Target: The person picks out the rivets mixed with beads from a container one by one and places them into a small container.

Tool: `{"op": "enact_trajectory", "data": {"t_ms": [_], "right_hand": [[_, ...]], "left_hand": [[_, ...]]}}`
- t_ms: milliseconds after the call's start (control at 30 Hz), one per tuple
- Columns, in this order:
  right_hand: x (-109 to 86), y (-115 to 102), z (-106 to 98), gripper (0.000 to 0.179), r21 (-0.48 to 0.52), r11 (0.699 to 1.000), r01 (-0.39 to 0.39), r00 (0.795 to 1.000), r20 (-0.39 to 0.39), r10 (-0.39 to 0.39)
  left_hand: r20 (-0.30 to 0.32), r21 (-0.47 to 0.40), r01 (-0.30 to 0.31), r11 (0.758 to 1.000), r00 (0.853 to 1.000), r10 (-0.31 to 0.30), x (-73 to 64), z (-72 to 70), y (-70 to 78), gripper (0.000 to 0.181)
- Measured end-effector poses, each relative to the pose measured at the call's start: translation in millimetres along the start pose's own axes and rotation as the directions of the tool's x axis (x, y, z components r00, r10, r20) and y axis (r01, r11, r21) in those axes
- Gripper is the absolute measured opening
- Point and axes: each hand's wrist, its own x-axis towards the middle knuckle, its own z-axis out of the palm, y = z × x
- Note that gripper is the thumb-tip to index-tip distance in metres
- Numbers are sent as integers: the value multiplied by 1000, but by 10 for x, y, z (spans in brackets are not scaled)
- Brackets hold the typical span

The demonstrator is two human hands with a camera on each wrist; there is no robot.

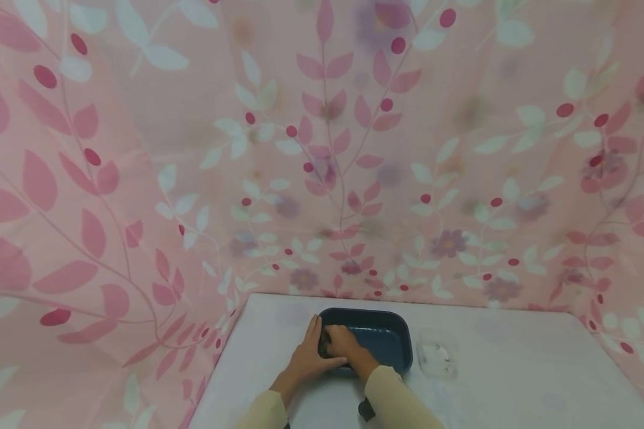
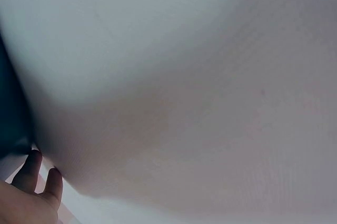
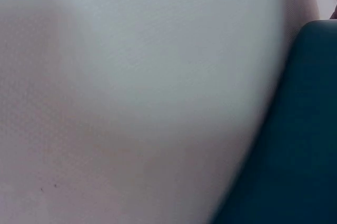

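A dark blue rectangular pan lies on the white table, its dark handle knob showing near the right sleeve. My left hand steadies the pan's left end: the fingers lie fairly straight along the outer wall, and the thumb stretches across the near left corner. In the left wrist view, the left hand's fingertips are beside the pan's edge. My right hand reaches into the pan's left end with curled fingers around a small dark thing, mostly hidden. The right wrist view shows only the pan's side.
A clear plastic container with small shiny bits inside stands just right of the pan. The white table extends to the right. Pink leaf-patterned cloth hangs behind the table and along its sides.
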Motion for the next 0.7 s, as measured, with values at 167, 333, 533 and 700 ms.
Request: {"op": "enact_trajectory", "data": {"t_ms": [167,333,533,700], "right_hand": [[14,-13,11,13,-8,1000,-17,1000,23,17],[7,36,27,18,93,996,-2,1000,-18,4],[-29,104,-51,17,377,926,35,993,-120,12],[-81,138,-96,15,522,853,-11,987,-133,94]], "left_hand": [[-2,5,-1,1000,1000,1,0,0,-6,125],[-1,6,-4,1000,1000,4,-7,7,-6,124],[-7,10,-3,1000,1000,3,-10,8,12,122],[-26,36,0,999,1000,1,-14,25,2,124]]}}
